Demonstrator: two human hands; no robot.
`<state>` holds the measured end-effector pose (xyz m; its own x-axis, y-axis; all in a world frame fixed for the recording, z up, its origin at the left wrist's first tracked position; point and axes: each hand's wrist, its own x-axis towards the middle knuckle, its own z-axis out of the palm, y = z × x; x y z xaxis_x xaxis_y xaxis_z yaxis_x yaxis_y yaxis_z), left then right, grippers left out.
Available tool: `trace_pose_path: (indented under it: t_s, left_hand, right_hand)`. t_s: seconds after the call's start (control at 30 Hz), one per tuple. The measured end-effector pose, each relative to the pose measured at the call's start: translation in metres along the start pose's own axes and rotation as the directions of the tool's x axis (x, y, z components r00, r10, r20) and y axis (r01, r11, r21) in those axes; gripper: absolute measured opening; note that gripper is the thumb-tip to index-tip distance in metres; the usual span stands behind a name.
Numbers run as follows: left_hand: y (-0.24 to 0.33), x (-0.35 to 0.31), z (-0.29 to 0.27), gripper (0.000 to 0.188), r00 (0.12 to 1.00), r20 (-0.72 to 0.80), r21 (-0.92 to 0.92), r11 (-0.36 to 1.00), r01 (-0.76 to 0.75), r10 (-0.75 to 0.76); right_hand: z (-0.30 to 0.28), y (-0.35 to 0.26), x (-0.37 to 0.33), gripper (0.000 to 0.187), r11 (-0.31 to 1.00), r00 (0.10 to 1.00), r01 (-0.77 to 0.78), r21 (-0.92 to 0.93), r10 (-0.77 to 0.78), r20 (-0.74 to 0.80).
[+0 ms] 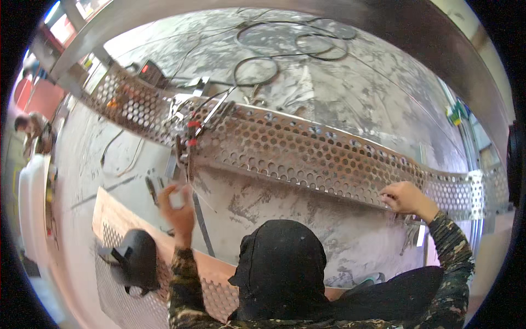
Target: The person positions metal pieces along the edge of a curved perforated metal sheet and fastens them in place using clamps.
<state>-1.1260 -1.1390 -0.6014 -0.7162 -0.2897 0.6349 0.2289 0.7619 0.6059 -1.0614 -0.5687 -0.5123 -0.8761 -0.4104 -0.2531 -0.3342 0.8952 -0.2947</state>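
A long strip of perforated metal sheet (307,148) runs across the view in front of me, its right end curving away. My left hand (178,211) is raised below the strip's left part, thumb and forefinger curled into a ring. A thin pale rod or wire (205,201) shows beside its fingertips; whether they hold it is unclear. My right hand (406,198) is at the strip's near edge toward the right, fingers pinched together. What sits between those fingers is hidden. A clamp with red parts (192,133) is at the strip, above my left hand.
A black welding helmet (137,260) lies on another perforated sheet (118,219) at lower left. Black cables (257,60) coil on the floor beyond the strip. A dark beam (416,41) crosses above. Another person (37,131) is at far left. My black hood (282,263) hides the lower middle.
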Motion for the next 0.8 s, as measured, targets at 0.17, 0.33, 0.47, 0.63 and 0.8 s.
trace_pose_path:
  t_s: [0.17, 0.33, 0.47, 0.63, 0.8]
  left_hand:
    - [0.077, 0.091, 0.186, 0.007, 0.843, 0.301, -0.344, 0.875, -0.340, 0.446]
    - [0.098, 0.120, 0.352, 0.025, 0.462, 0.817, -0.186, 0.916, -0.355, 0.345]
    - [0.062, 0.094, 0.502, 0.039, 0.239, 0.791, -0.363, 0.747, -0.557, 0.563]
    - [0.013, 0.126, 0.564, 0.039, 0.070, 0.892, -0.208, 0.541, -0.815, 0.447]
    - [0.025, 0.107, 0.573, 0.038, 0.055, 0.924, -0.190, 0.579, -0.793, 0.379]
  right_hand:
    - [-0.025, -0.012, -0.078, 0.018, 0.872, 0.909, -0.412, 0.264, 0.413, 0.055]
    - [0.061, -0.010, -0.234, 0.028, 0.405, 0.658, -0.592, 0.697, 0.743, 0.127]
    - [0.213, -0.015, -0.398, 0.036, -0.557, 0.214, -0.210, 0.804, 0.776, 0.593]
    - [0.285, -0.129, -0.372, 0.037, -0.591, 0.200, 0.007, 0.807, 0.792, 0.577]
    - [0.330, -0.216, -0.387, 0.039, -0.567, 0.139, 0.107, 0.817, 0.822, 0.553]
